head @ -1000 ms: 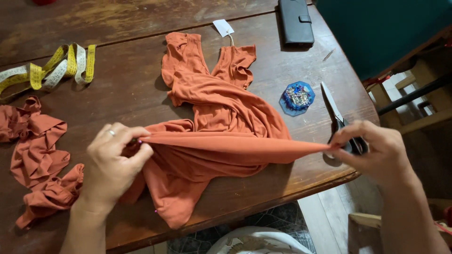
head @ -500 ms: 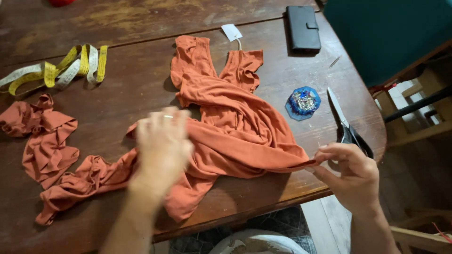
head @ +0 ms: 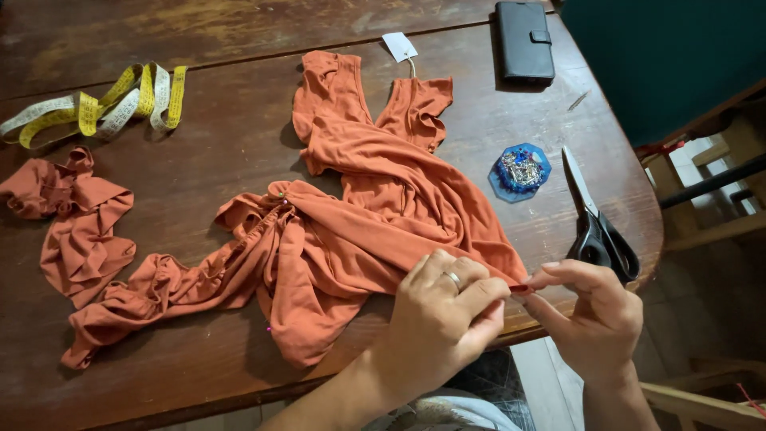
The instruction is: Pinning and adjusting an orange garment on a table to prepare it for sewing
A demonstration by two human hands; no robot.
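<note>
Hands pinch one edge of the orange cloth (head: 375, 215) at the lower right: left hand (head: 443, 311) and right hand (head: 594, 315) both grip it. Pinning seems next; scissors (head: 594, 219) lie close.

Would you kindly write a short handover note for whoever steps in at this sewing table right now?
Left hand: pinching the near edge of the orange garment at the table's front edge.
Right hand: fingertips meet the left hand's at that fabric edge, on something small and red, too small to tell.
Nearby: scissors and blue pin holder to the right, tape measure far left, loose orange fabric piece beside it.
Done: pins show in the gathered folds.
Left: the pinched edge looks unsecured.
</note>
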